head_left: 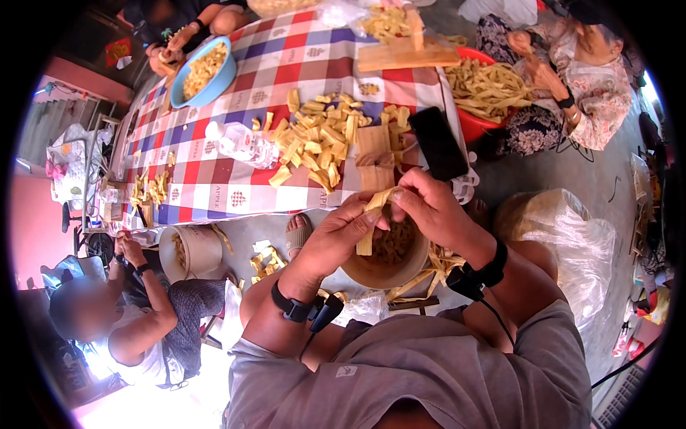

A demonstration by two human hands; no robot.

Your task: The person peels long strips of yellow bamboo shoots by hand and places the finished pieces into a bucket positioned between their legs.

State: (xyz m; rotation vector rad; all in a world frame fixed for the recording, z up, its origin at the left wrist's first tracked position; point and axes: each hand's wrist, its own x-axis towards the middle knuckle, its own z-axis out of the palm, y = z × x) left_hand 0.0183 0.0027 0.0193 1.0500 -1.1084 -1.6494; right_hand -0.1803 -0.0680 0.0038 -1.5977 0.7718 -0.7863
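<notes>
Both of my hands are closed on a pale yellow flat strip (365, 244), which bends between them just off the table's edge. My left hand (341, 227) pinches it on the left, and one end hangs below those fingers. The fingers of my right hand (433, 209) grip its upper right part. Beneath the hands stands a round tub (373, 279) with small yellow pieces inside, partly covered by my hands. A wooden block (375, 161) sits at the table edge ahead of them, beside a black phone (437, 143). Left of the block lies a pile of short yellow folded pieces (314, 136).
A clear bottle (243, 145) lies on the checked tablecloth (264, 71). Co-workers sit far left, near left and far right, by a blue basin (227, 70), a pale bucket (204, 266) and a red basin (471, 125). A plastic bag (572, 247) stands right.
</notes>
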